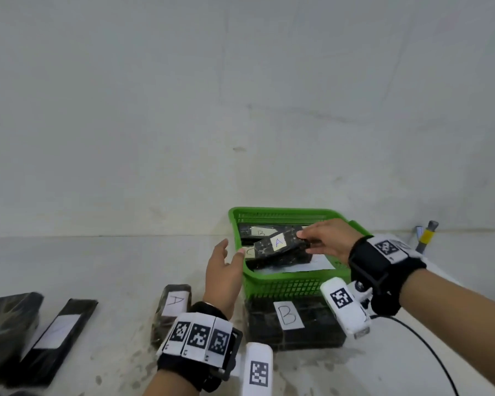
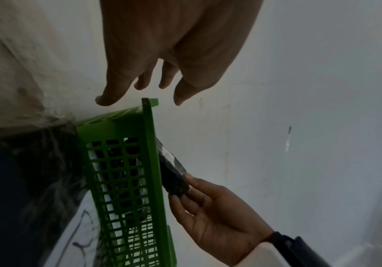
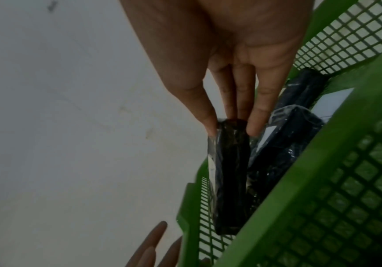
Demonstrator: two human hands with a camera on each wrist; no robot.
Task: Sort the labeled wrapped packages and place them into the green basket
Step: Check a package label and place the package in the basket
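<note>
A green plastic basket (image 1: 286, 282) stands on a large black package marked B (image 1: 289, 321). My right hand (image 1: 315, 238) pinches the end of a black wrapped package labelled A (image 1: 277, 244) and holds it tilted over the basket's inside. The same package (image 3: 231, 177) shows in the right wrist view, gripped by thumb and fingertips (image 3: 210, 126). Under it lie other black packages, one labelled B (image 1: 259, 232). My left hand (image 1: 226, 264) hovers open with straight fingers beside the basket's left rim (image 2: 150, 144), holding nothing.
Another black package labelled A (image 1: 173, 307) lies on the pale floor left of my left wrist. Two more black wrapped packages (image 1: 55, 335) lie at the far left. A black cable (image 1: 429, 347) runs at the right. A pale wall stands behind the basket.
</note>
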